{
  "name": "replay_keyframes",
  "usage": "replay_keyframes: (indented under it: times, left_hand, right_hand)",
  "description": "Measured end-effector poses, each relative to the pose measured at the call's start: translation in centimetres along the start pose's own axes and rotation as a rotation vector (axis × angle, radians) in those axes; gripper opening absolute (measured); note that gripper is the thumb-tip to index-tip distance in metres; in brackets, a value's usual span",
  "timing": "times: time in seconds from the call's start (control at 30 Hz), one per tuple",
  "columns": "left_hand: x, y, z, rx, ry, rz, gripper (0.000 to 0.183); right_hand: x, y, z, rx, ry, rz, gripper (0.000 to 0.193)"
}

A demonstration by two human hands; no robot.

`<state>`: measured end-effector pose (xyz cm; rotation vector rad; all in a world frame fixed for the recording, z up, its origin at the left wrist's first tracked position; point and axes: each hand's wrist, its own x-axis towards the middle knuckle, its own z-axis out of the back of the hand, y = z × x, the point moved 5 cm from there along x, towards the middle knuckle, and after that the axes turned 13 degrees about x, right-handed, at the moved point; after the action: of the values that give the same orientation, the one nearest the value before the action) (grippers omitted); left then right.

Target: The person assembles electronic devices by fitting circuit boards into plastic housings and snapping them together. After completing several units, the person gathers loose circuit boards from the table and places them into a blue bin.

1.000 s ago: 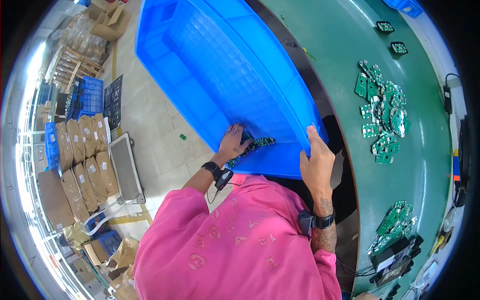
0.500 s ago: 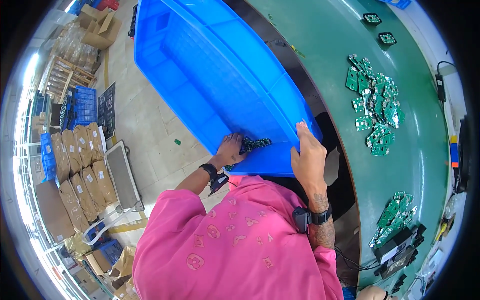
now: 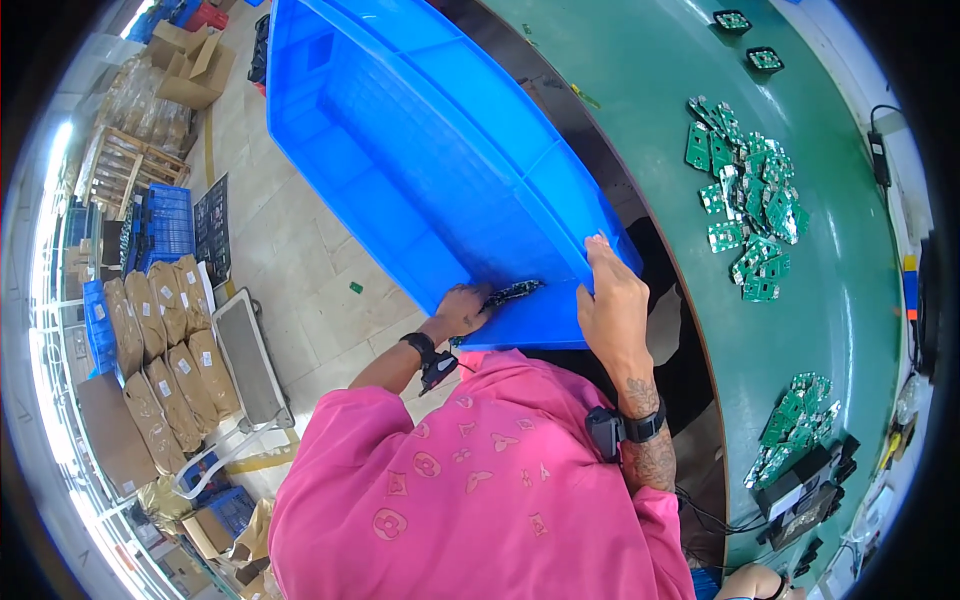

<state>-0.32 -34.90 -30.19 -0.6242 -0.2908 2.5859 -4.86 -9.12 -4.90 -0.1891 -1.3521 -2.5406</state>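
Note:
A large blue plastic bin [image 3: 400,190] is tipped on its side in front of me, its open side toward the left. My right hand [image 3: 614,305] grips its rim at the near right, thumb inside the wall. Deep in the bin's near corner, my left hand [image 3: 462,310] has its fingers curled on a small dark-green clump of circuit boards [image 3: 516,291]; the fingertips are partly hidden among them. A few more boards [image 3: 457,341] show beneath my left wrist at the bin's edge.
On the green table [image 3: 660,60] at the right lie a big heap of circuit boards [image 3: 770,200] and a smaller pile [image 3: 795,415] beside black devices [image 3: 800,495]. Another person's arm [image 3: 752,583] shows below. Leftward are a trolley [image 3: 250,360], paper-wrapped packs [image 3: 170,390] and a fallen board [image 3: 356,287].
The clump of boards in the bin looks flatter and narrower, with my left fingers pressed further into it. My right hand keeps its hold on the rim. The view has shifted slightly.

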Motion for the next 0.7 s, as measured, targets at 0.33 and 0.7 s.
replay_keyframes:
  times: [0.33,0.7]
  left_hand:
    - [-1.0,-1.1,3.1,0.084,0.488,-0.490,0.118]
    - [-0.4,-0.4,1.2,0.014,0.327,-0.578,0.136]
  right_hand:
    - [0.0,-0.5,0.3,-0.013,-0.002,-0.026,0.051]
    - [0.0,0.0,-0.9,-0.057,-0.007,-0.016,0.049]
